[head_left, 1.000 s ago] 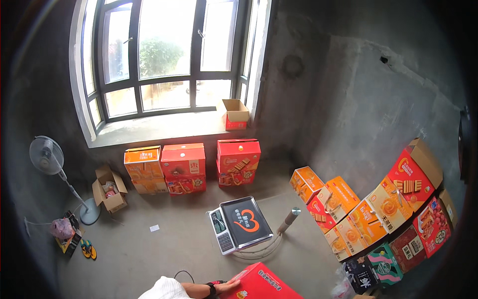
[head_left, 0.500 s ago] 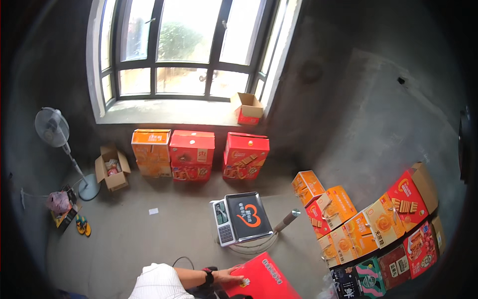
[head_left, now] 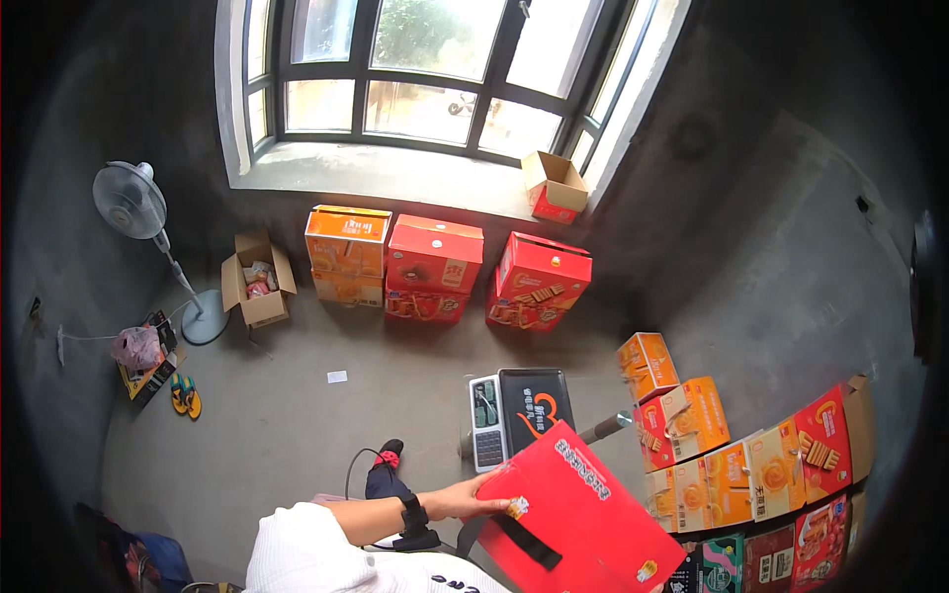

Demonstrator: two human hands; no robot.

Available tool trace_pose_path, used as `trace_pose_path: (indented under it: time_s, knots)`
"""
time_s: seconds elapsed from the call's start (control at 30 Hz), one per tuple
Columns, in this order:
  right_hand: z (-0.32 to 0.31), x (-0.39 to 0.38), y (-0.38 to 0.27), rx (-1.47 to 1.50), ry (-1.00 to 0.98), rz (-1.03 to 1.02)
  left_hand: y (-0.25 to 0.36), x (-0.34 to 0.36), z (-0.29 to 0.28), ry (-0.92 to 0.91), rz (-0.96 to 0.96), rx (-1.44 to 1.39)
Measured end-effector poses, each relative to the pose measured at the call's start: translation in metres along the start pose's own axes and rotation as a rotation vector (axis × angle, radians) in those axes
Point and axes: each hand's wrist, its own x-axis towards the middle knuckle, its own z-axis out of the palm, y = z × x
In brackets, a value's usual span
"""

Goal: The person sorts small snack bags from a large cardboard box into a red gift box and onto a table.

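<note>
My left hand (head_left: pixel 479 499) is closed on the left edge of a large red carton (head_left: pixel 588 514) with a black strap, held at the bottom middle of the view. A black band circles my wrist. Just beyond, a digital scale (head_left: pixel 487 425) with a dark platform stands partly covered by the carton, beside a metal post (head_left: pixel 603 427). My right hand is not in view.
Stacked orange and red cartons (head_left: pixel 435 257) line the window wall. More cartons (head_left: pixel 771 474) stand along the right. A fan (head_left: pixel 133 208), an open carton (head_left: pixel 259 292), sandals (head_left: pixel 185 395) and a bag (head_left: pixel 138 348) lie leftward. My foot (head_left: pixel 386 465) is on the floor, near a cable.
The red carton has risen and shifted right, now overlapping the scale's near edge, with my left hand moving along with it. My foot has come into view; the whole scene has shifted with my head.
</note>
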Motion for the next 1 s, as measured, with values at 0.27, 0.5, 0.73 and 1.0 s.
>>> trace_pose_path:
  time_s: [0.27, 0.5, 0.73, 1.0]
  knots:
    - [0.082, -0.019, -0.226, -0.018, -0.079, -0.238, 0.061, -0.009, -0.182, 0.204, 0.024, 0.064]
    - [0.254, 0.003, -0.325, 0.32, -0.411, -0.248, 0.147, -0.063, -0.326, 0.479, 0.011, -0.051]
    - [0.341, -0.032, -0.482, 0.345, -0.466, -0.416, 0.179, -0.093, -0.43, 0.71, 0.119, -0.031]
    - [0.436, -0.046, -0.646, 0.314, -0.662, -0.523, 0.174, -0.094, -0.52, 0.997, 0.096, -0.175]
